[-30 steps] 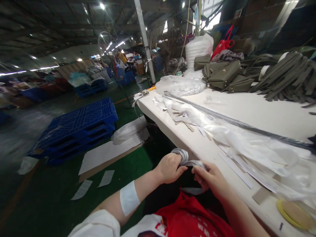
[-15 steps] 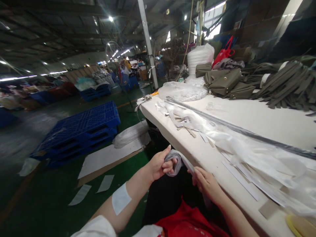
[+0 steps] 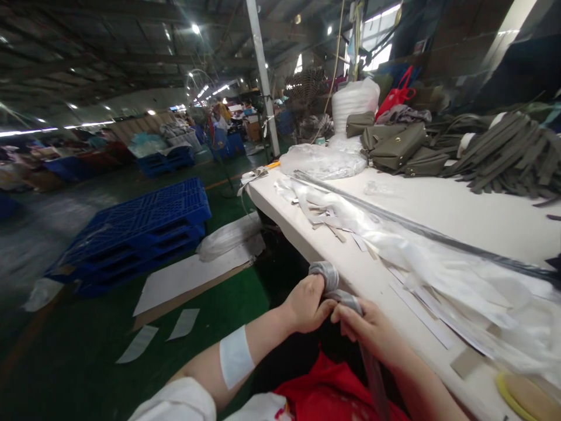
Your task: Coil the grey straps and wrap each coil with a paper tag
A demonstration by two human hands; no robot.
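Note:
A grey strip [image 3: 325, 275], soft and thin like fabric or film, is wound in a coil round the fingers of my left hand [image 3: 307, 304]. Those fingers are curled inside the coil, and the thumb points towards my right hand [image 3: 364, 325]. My right hand pinches the running part of the same strip just beside the coil. From there the strip's tail hangs down past my right wrist over the red cloth on my lap. Both hands are close together in front of the table edge, above my lap.
The white table [image 3: 289, 234] runs along my right, with clear plastic film [image 3: 394, 245], paper strips and a long dark bar on it. Olive pouches [image 3: 397, 146] and a heap of straps [image 3: 517, 155] lie farther back. Blue pallets [image 3: 144, 222] and a white board [image 3: 188, 286] are on the green floor.
My left hand has turned over, its back now facing up, and moved right, close to my right hand. The coil has turned with it, and the stretch of strip between the hands is shorter.

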